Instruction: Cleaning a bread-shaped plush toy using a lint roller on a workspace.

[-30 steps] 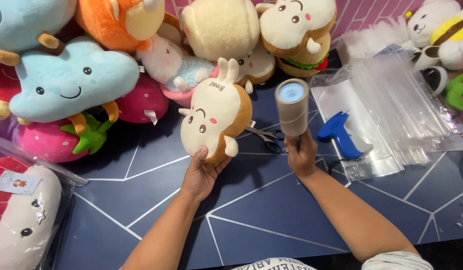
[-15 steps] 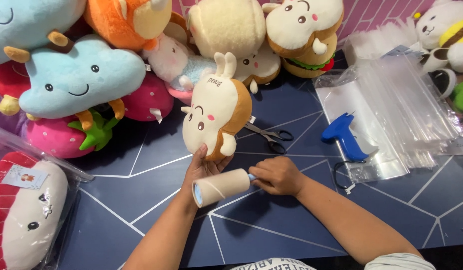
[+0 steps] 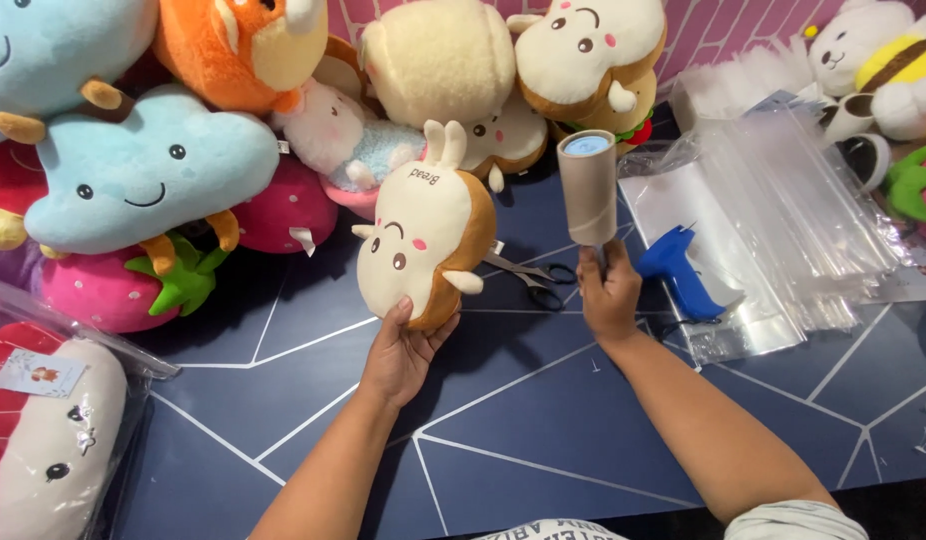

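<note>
Cream plush toast toy (image 3: 423,245): propped upright on the dark blue table (image 3: 543,440), your left hand (image 3: 403,350) cupping its base. Lint roller (image 3: 588,185) (roll end up): gripped by its handle in your right hand (image 3: 608,295), just right of the toy, scissors (image 3: 533,272) between them.

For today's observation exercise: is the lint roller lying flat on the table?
No: the right hand holds the lint roller upright by its handle, clear of the table.

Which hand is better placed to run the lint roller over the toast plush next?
Right. The right hand grips the lint roller by its handle, upright beside the toast plush. The left hand is busy propping the plush up from below.
</note>
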